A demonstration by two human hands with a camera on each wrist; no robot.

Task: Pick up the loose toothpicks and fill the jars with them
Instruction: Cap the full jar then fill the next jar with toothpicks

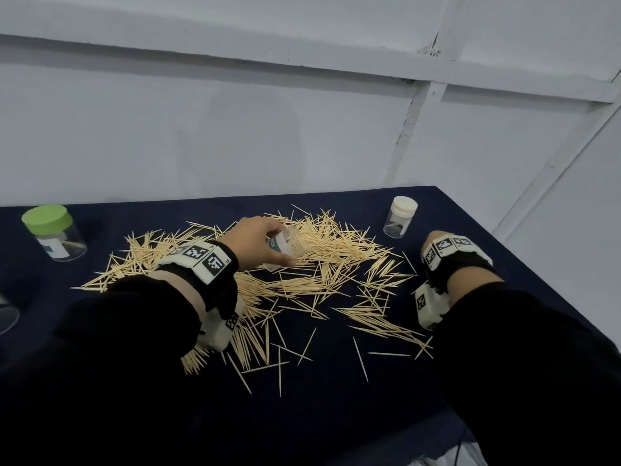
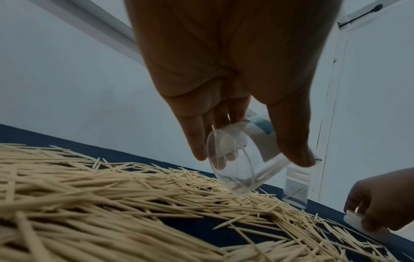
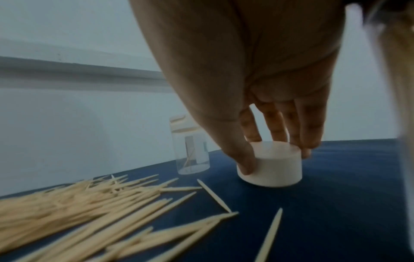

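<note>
Loose toothpicks (image 1: 312,274) lie in a wide heap on the dark blue cloth (image 1: 336,415). My left hand (image 1: 284,245) grips a lidless clear jar (image 1: 297,245) with a teal and white label. It holds the jar tilted, and in the left wrist view the jar's base (image 2: 235,170) touches the heap (image 2: 112,195). To the right, my right hand (image 3: 276,159) pinches a white lid (image 3: 275,175) that sits flat on the cloth. In the head view the wrist camera hides most of the right hand (image 1: 433,238).
A clear jar with a white lid (image 1: 400,216) stands at the back right, holding a few toothpicks (image 3: 190,159). A green-lidded jar (image 1: 53,233) stands at the back left. Another clear jar (image 1: 6,314) shows at the left edge. The table's right edge (image 1: 537,274) is close to my right hand.
</note>
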